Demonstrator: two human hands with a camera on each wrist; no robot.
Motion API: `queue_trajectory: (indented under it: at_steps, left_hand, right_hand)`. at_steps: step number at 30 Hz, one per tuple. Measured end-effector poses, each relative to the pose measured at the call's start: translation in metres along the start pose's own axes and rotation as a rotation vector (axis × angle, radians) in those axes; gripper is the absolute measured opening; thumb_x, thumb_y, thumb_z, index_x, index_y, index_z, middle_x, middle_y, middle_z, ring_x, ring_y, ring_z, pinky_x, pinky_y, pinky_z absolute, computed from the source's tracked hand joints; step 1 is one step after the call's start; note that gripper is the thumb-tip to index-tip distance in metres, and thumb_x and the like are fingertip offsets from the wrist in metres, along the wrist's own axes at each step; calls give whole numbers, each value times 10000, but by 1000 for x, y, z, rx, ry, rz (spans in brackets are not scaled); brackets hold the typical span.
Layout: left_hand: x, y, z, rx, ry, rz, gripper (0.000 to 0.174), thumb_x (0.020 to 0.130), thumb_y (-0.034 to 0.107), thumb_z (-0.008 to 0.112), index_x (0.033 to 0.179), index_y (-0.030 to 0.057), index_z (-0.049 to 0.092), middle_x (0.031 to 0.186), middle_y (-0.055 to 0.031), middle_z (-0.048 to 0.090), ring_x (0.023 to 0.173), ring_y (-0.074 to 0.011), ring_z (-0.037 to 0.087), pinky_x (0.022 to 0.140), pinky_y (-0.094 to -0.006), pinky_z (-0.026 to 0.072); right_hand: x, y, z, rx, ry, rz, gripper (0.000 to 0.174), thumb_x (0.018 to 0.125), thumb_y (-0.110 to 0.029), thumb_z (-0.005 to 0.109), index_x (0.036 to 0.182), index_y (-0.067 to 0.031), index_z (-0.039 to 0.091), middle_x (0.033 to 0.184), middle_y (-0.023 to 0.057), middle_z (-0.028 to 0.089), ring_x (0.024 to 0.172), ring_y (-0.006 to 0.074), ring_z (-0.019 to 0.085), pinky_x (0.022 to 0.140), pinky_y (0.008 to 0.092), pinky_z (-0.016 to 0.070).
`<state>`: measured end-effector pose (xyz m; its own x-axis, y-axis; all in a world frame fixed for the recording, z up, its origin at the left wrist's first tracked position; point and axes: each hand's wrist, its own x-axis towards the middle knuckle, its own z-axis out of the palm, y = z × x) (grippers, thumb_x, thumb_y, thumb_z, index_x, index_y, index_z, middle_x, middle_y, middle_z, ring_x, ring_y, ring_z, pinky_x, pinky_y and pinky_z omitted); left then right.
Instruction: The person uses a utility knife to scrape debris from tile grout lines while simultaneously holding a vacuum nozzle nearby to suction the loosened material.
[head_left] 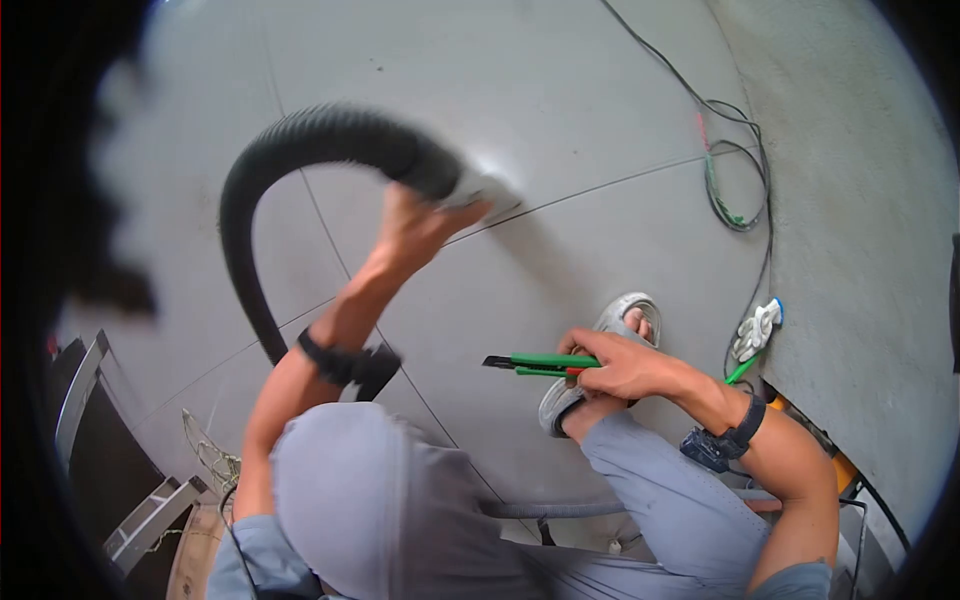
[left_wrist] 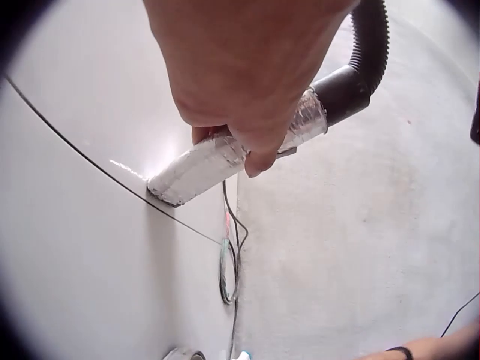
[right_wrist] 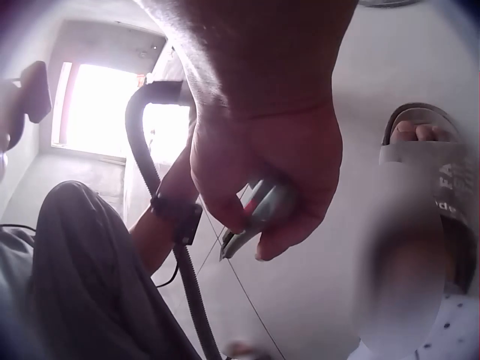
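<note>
My left hand grips the pale, tape-wrapped nozzle of a vacuum hose. The nozzle's mouth is right at the dark joint line between floor tiles. From its back end the black ribbed hose arches round to the left and down beside my forearm. In my right hand is a green utility knife with a small red part, its dark tip pointing left, above the floor near my sandalled foot. The right wrist view shows the knife between thumb and fingers, partly hidden by them.
A dark cable lies looped on the floor at the right. Near it are a white glove and a yellow object. At the lower left stands a metal-framed item, with tangled string next to it.
</note>
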<state>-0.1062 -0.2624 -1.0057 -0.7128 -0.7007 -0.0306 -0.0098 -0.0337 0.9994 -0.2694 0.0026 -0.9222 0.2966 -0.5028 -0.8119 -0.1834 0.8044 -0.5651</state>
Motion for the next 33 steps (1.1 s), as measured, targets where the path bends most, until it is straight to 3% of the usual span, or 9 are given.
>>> queue_trajectory:
  at_steps: [2, 4, 8, 12, 17, 22, 26, 28, 33]
  left_hand:
    - [-39, 16, -53, 124, -22, -172, 310, 794, 79, 835, 1027, 55, 630, 875, 4, 630, 825, -97, 609, 716, -290, 517]
    - [-85, 15, -101, 188, 36, -248, 427, 801, 76, 843, 1149, 65, 595, 933, -3, 631, 841, -98, 611, 729, -269, 526]
    - [-153, 27, -163, 394, 155, -271, 439, 776, 14, 821, 1133, 59, 571, 1037, -69, 671, 968, -158, 632, 840, -308, 536]
    - [-191, 36, -190, 176, 357, -362, 459, 758, -23, 800, 1142, 63, 564, 1071, -87, 682, 988, -171, 640, 870, -312, 536]
    - [-211, 49, -216, -1, 536, -287, 518, 751, -6, 776, 1196, 69, 522, 1113, -95, 637, 1072, -191, 601, 987, -362, 477]
    - [-222, 60, -224, -21, 611, -259, 489, 732, -65, 767, 1151, 62, 549, 1076, -105, 686, 1010, -176, 631, 914, -326, 516]
    - [-236, 57, -225, -60, 641, -277, 494, 734, -63, 770, 1155, 65, 546, 1079, -107, 686, 1012, -179, 632, 920, -327, 515]
    - [-238, 54, -227, -26, 582, -312, 537, 760, 27, 788, 1222, 80, 520, 1107, -106, 665, 1048, -195, 613, 971, -358, 482]
    - [-239, 50, -222, -57, 576, -336, 536, 756, 43, 782, 1224, 77, 521, 1102, -113, 670, 1050, -197, 618, 972, -363, 483]
  right_hand:
    - [7, -6, -8, -125, 41, -73, 375, 846, -136, 571, 1198, -14, 535, 876, 80, 646, 759, 167, 627, 695, 318, 493]
    - [12, -29, -20, -179, 116, -18, 408, 812, -133, 570, 1212, -66, 531, 830, 200, 648, 809, 363, 636, 749, 464, 487]
    - [40, -53, -34, -467, 259, -134, 386, 896, -211, 613, 1257, -96, 542, 870, 179, 668, 756, 398, 646, 686, 486, 488]
    - [85, -68, -32, -935, 417, -443, 368, 934, -156, 639, 1293, -137, 560, 850, 127, 650, 713, 351, 640, 633, 450, 498]
    - [141, -121, -9, -1366, 367, -647, 460, 954, -80, 595, 1386, -234, 562, 739, 74, 526, 573, 238, 567, 503, 376, 476]
    - [179, -164, 14, -1617, 180, -569, 607, 962, -37, 535, 1482, -350, 505, 748, 70, 518, 530, 205, 547, 473, 354, 485]
    - [188, -179, 11, -1649, 92, -578, 595, 966, -40, 526, 1474, -351, 512, 768, 82, 544, 543, 205, 569, 485, 353, 503]
    - [192, -186, 8, -1702, 30, -508, 607, 967, -53, 540, 1486, -363, 491, 804, 90, 577, 566, 210, 596, 499, 351, 517]
    - [155, -187, -52, -1860, -70, -408, 633, 962, -52, 550, 1503, -370, 465, 815, 92, 592, 585, 216, 618, 529, 349, 533]
